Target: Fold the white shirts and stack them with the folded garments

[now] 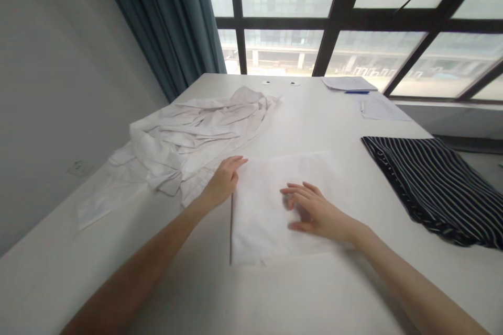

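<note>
Folded white cloth [261, 220] flat on the white counter [310, 120], directly in front of the person, between and beneath the two hands.

Left hand [222, 183] at the cloth's far left corner: fingers fairly straight and close together, tips reaching over the corner, wrist outside the left edge. Whether it pinches the fabric or only rests there, cannot tell.

Right hand [314, 212] over the right-of-middle part of the cloth, palm down, fingers loosely bent and spread, thumb well apart from them; nothing seen in its grasp. Blurred; contact with the fabric uncertain.

Cloth's lie: near-square packet, sides roughly in line with the person's view. Left edge runs away from the person, leaning slightly right; near edge runs crosswise, its right end a little farther off. Right edge fades into the white surface and the forearm hides part, so the long axis cannot be fixed. No clear front end to give a pointing direction.

Crumpled white fabric [204, 125] beyond and left of the left hand, heaped, stretching from near left to far middle. Black-and-white striped cloth [444, 183] to the right, well apart from the packet. Blue pen [357, 92] by papers [348, 83] at the far right.
</note>
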Motion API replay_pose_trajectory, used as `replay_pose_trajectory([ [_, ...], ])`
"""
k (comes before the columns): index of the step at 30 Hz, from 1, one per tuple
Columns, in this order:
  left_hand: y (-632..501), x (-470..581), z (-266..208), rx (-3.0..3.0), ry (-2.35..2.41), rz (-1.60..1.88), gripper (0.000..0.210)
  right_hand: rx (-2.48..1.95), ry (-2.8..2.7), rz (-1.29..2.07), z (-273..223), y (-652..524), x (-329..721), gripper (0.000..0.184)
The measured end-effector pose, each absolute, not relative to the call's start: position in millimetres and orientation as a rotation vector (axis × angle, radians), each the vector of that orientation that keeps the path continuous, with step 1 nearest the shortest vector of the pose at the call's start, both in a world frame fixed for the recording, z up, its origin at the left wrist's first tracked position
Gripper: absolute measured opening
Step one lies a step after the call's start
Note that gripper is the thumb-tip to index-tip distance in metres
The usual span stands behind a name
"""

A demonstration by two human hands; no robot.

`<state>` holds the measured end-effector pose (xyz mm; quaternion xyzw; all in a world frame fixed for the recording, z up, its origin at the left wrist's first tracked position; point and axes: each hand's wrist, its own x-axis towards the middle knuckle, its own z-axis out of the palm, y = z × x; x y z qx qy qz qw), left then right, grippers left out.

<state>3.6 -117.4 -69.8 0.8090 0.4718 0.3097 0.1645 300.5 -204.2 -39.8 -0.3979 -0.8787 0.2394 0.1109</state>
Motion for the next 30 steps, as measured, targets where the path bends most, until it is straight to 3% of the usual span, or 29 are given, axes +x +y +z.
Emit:
replay_pose_trajectory([
  [5,-94,-9,-84,2.167,1.283,0.859,0.047,-1.167,-2.701,0.928,-21,-227,310,0.032],
  [12,-94,-10,-83,2.066,1.284,0.941,0.037,-1.158,-2.626,0.67,-39,-256,329,0.008],
  [17,-94,-7,-83,2.088,1.345,0.959,0.034,-1.121,-2.526,0.601,-46,-266,337,0.017],
  [24,-95,-6,-86,2.086,1.371,0.995,0.034,-1.183,-2.531,0.484,-52,-273,343,0.009],
  [30,-95,-5,-85,2.095,1.393,0.986,0.034,-1.178,-2.479,0.457,-55,-271,340,0.013],
])
